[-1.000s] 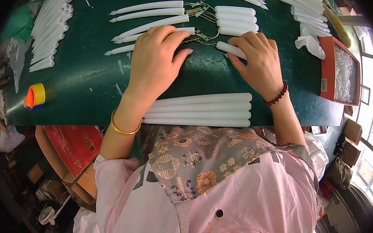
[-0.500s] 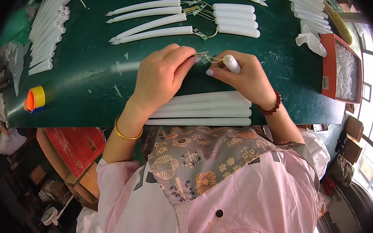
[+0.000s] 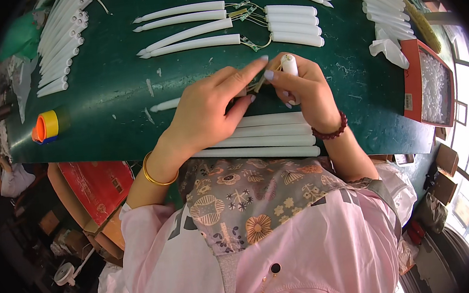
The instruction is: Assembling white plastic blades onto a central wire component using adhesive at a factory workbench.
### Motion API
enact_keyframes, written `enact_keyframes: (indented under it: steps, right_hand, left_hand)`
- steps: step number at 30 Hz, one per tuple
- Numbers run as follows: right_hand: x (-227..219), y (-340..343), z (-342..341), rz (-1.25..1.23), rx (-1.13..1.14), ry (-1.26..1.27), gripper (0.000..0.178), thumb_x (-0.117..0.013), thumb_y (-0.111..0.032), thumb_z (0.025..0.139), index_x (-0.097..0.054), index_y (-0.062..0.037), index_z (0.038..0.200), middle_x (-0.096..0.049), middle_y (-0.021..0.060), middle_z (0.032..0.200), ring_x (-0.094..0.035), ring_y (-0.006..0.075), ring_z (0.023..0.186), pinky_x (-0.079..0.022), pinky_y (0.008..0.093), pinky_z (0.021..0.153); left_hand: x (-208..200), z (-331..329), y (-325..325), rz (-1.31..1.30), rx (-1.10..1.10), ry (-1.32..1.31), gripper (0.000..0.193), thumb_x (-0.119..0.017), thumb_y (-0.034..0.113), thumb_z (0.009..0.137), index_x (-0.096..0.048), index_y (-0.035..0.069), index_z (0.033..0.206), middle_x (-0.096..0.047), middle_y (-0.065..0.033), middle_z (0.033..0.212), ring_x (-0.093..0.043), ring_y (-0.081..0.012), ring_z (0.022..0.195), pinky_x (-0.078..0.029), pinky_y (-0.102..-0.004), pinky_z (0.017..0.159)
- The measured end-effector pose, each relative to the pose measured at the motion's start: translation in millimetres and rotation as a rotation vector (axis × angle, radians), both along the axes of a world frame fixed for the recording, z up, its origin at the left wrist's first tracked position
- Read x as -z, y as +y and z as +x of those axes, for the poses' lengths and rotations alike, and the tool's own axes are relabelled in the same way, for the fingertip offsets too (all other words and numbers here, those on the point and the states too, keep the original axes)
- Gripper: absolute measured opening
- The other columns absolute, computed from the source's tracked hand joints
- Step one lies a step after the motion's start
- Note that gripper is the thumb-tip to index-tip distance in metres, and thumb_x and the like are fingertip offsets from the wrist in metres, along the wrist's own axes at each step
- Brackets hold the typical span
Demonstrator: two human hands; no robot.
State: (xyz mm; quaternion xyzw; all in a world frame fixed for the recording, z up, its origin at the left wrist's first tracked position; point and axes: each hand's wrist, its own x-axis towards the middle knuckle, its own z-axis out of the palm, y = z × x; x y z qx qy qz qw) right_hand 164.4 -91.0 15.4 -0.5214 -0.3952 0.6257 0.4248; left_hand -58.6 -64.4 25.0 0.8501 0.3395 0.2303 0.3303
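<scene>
"How is the left side looking?"

"The left forearm (image 3: 146,191) is slanting up toward one o'clock. The left hand (image 3: 212,110), at eleven o'clock in the view, is showing its back, with its index finger (image 3: 244,75) pointing to two o'clock and its thumb (image 3: 241,110) lying apart, below."

"And the right?"

"The right forearm (image 3: 351,156) is leaning toward eleven o'clock. The right hand (image 3: 310,88), over at two o'clock, is curling in a grip, its own thumb pointing to ten."
</scene>
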Motion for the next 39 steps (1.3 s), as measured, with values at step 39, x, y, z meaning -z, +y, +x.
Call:
enact_keyframes:
  steps: [39]
  right_hand:
    - [-6,-14,7,0.109,-0.13,-0.194,0.011,-0.074,-0.011,0.096,-0.073,0.0001,0.099,-0.066,-0.0015,0.084,-0.054,0.0053,0.07,-0.041,0.0218,0.061]
  left_hand:
    - [10,-9,2,0.366,-0.109,-0.02,0.032,-0.079,0.01,0.085,-0.071,0.01,0.116,-0.061,-0.0024,0.093,-0.062,-0.0247,0.081,-0.047,-0.0379,0.067]
